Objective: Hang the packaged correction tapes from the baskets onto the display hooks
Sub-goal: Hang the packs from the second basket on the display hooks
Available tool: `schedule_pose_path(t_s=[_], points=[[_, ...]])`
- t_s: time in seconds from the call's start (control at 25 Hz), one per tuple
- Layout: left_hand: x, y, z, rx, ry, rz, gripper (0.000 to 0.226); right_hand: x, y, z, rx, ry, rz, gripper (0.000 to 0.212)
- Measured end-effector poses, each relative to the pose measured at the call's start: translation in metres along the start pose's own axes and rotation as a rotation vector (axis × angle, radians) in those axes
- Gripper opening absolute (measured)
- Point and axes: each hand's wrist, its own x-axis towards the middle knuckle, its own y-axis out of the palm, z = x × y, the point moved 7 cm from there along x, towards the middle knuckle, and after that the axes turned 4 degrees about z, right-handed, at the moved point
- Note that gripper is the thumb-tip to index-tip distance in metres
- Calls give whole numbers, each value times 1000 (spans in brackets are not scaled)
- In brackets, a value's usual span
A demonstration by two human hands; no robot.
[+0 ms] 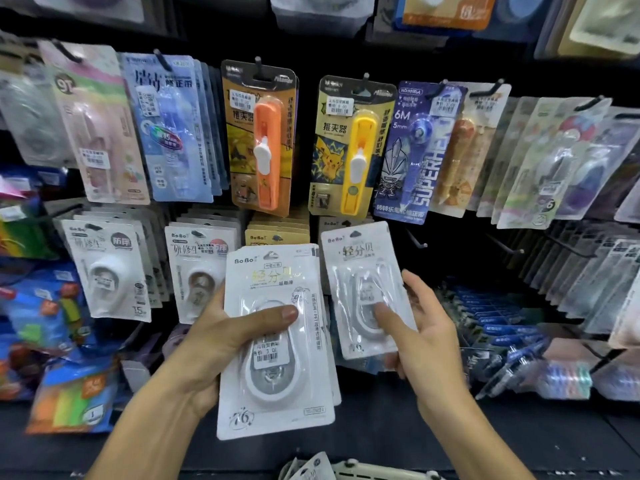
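Both hands hold white packaged correction tapes in front of a black display wall. The left hand (221, 344) grips a small stack of packs (277, 341), thumb laid across the clear blister on the front, fingers hidden behind the cards; at least one more card edge shows behind the front pack on its right side. The front pack bears a price sticker under the thumb and is tilted slightly, its top leaning left. The right hand (420, 336) holds a single pack (365, 289) just right of the stack, thumb pressed on its blister, fingers curled round the right edge of the card. The top of this pack sits up by a hanging row of similar cards; whether its hole is on a hook cannot be told.

Just right of that pack, a bare hook (417, 240) juts from the wall, with another bare hook (509, 245) farther right. Above hang an orange clip pusher (265, 140) and a yellow clip pusher (356, 150) side by side, with a blue superhero tape pack (414, 150) just right of the yellow one. White tape packs (107, 271) hang at lower left. A pale basket rim (363, 471) shows at the bottom edge, with packs (311, 467) in it.
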Motion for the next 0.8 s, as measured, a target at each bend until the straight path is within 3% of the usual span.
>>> schedule_pose_path(t_s=[0.2,0.32,0.4,0.48,0.56,0.68,0.8], points=[[6,1,4,18,9,-11,86,-5,13,-1,27,-53,-39,50],[8,-2,2,-5,51,-28,68,-13,3,-12,55,-26,-132,34],[9,0,5,-1,44,-21,72,-5,7,-11,47,-1,-116,27],[10,2,6,26,43,-44,87,10,18,-8,39,53,-43,28],[10,3,5,51,78,-97,87,19,28,-11,30,127,72,39],[14,4,8,68,119,-170,79,4,41,-7,-50,53,256,52],[17,11,15,59,93,-171,88,-23,60,-11,-64,10,449,61]])
